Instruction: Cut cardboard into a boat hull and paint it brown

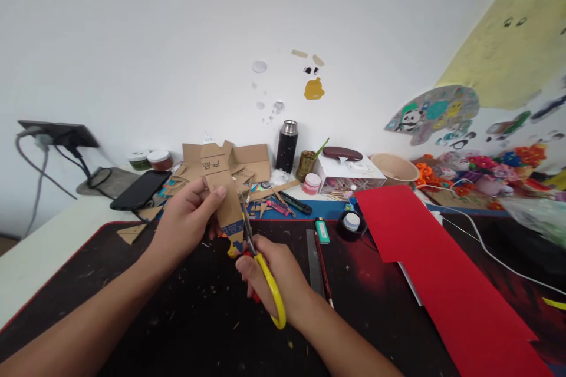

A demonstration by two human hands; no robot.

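Note:
My left hand [188,212] is closed on a strip of brown cardboard [229,206], thumb on its face, with dark printed characters and a blue band near the lower end. In my right hand [280,274] is a pair of scissors [274,294] with yellow handles. The blades point up and away, along the right edge of the cardboard; I cannot tell whether they are cutting into it. Small yellow, red and orange bits show below the strip, partly hidden by my hands. Both hands are above a dark desk mat [177,318].
Cardboard scraps [252,159] lie heaped behind my hands, near a black flask [287,147]. A steel ruler [315,265], a red pencil [324,268] and a utility knife [296,203] lie to the right. Large red sheets [442,271] cover the right side; a phone [140,190] sits left.

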